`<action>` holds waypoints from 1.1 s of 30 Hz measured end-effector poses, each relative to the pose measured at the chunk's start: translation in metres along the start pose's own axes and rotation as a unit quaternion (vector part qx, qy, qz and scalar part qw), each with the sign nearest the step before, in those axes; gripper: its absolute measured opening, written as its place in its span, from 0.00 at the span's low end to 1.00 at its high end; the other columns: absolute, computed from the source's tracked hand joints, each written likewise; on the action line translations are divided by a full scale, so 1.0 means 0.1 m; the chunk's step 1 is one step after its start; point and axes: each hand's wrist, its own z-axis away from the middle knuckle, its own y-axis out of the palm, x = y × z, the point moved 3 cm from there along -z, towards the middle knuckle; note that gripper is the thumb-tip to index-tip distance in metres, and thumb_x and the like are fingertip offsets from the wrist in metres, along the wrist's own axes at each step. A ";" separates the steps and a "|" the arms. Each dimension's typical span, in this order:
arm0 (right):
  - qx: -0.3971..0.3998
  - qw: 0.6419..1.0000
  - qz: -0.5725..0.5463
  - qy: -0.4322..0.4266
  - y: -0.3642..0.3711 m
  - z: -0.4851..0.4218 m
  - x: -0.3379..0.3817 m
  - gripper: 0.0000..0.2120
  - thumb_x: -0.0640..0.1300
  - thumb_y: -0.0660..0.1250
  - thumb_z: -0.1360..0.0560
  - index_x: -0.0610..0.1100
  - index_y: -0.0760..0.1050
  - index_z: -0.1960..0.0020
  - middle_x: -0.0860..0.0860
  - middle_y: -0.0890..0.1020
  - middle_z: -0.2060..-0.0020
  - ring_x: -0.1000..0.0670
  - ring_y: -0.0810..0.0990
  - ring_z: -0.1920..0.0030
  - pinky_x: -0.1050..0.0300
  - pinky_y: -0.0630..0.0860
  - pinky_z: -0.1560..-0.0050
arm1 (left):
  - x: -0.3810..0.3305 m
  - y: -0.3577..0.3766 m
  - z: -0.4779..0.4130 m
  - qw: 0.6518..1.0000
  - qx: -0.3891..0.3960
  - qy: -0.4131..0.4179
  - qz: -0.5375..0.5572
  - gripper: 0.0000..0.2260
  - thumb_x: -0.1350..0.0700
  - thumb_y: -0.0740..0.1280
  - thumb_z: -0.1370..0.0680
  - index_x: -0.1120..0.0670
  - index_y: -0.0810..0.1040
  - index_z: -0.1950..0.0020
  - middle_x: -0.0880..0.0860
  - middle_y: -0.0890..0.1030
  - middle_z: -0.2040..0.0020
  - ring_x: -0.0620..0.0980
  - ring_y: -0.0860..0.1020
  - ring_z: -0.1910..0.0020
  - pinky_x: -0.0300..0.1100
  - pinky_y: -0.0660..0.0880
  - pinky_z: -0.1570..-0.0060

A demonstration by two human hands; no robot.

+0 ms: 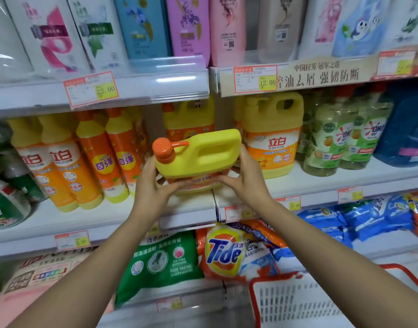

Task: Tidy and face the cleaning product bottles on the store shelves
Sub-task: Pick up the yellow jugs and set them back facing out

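Observation:
A yellow detergent jug (203,153) with an orange pump cap and a side handle is tilted toward me at the front of the middle shelf (191,209). My left hand (153,185) grips its left lower side. My right hand (244,178) grips its right side and bottom. Two more yellow jugs stand upright behind it, one (189,119) straight behind and one (271,133) to the right with its label facing out. Slim yellow and orange bottles (84,157) line the shelf on the left.
Green clear bottles (345,138) and a blue pouch (404,131) fill the shelf's right end. Shampoo bottles (144,27) stand on the top shelf. Detergent bags (226,252) lie on the lower shelf. A white basket with red rim (297,301) sits bottom right.

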 end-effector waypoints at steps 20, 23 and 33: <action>0.017 0.991 0.011 0.130 0.48 -0.90 -0.72 0.31 0.45 0.74 0.26 0.40 0.65 0.28 0.48 0.78 0.39 0.50 0.78 0.43 0.60 0.76 0.42 | 0.81 0.33 -1.04 0.991 -0.052 -0.125 -0.018 0.34 0.38 0.71 0.33 0.53 0.71 0.32 0.54 0.81 0.40 0.55 0.80 0.43 0.55 0.77 0.42; 0.057 0.984 0.028 0.169 0.50 -0.72 -0.75 0.33 0.50 0.72 0.25 0.42 0.62 0.27 0.49 0.78 0.38 0.48 0.79 0.41 0.57 0.75 0.39 | 0.72 0.21 -0.92 0.984 -0.026 -0.112 -0.133 0.29 0.38 0.67 0.31 0.53 0.74 0.36 0.55 0.83 0.45 0.58 0.81 0.48 0.54 0.78 0.47; 0.196 0.974 -0.076 0.081 0.75 1.04 0.06 0.17 0.50 0.69 0.24 0.47 0.73 0.38 0.52 0.83 0.51 0.55 0.82 0.48 0.57 0.79 0.46 | 0.52 -0.23 1.11 0.977 -0.015 0.034 -0.212 0.07 0.56 0.64 0.22 0.51 0.79 0.46 0.44 0.77 0.56 0.42 0.75 0.59 0.33 0.69 0.59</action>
